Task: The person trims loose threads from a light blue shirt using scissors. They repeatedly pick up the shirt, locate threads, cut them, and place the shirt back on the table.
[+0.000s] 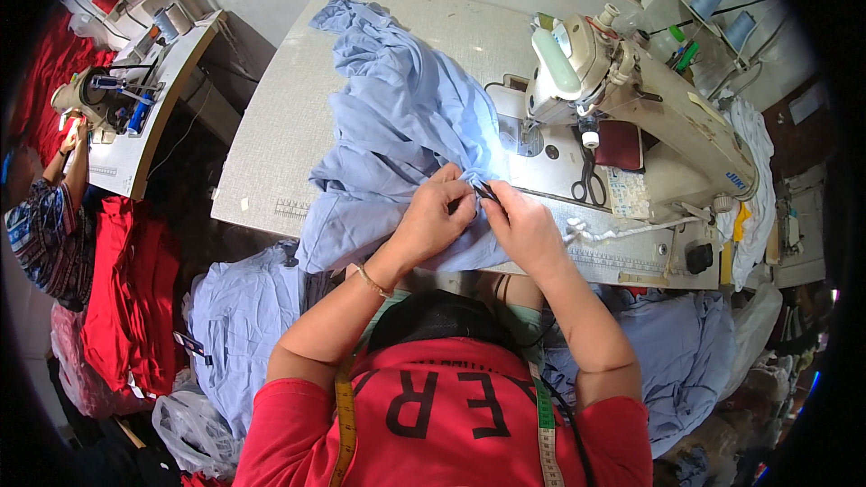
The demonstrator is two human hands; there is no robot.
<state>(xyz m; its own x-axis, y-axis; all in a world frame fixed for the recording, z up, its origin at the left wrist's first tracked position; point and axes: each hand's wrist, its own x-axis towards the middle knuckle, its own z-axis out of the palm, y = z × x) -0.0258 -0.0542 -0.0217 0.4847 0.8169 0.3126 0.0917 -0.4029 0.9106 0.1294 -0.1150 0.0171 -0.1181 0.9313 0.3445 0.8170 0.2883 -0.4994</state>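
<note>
Working hands: we have both hands on the crumpled light-blue woven garment (397,140) at the counter's near edge, about the picture's centre.
Left hand: our left hand (431,221) has its fingers (462,205) curled and pressed together, pinching a fold of the blue fabric.
Right hand: our right hand (523,230) meets the left from 3 o'clock; its fingers (496,198) are pinched on a small dark tool (485,189) at the gathered fabric. We cannot tell what kind of tool it is.
Garment: it lies spread over the pale speckled counter (271,126), running from 12 o'clock down to our hands and drooping over the near edge.
Machine: the cream-coloured industrial sewing machine (631,99) stands at 2 o'clock of our hands, near them, its head just beside the garment's right edge.
Scissors: the black-handled scissors (588,182) lie on the machine bed at 3 o'clock of our hands.
Below the counter: heaps of light-blue cloth (239,325) lie at 8 o'clock and at 4 o'clock.
Far left: another person's arm (74,162) reaches to a second sewing machine (99,95) at 10 o'clock, with red fabric (131,289) beneath.
</note>
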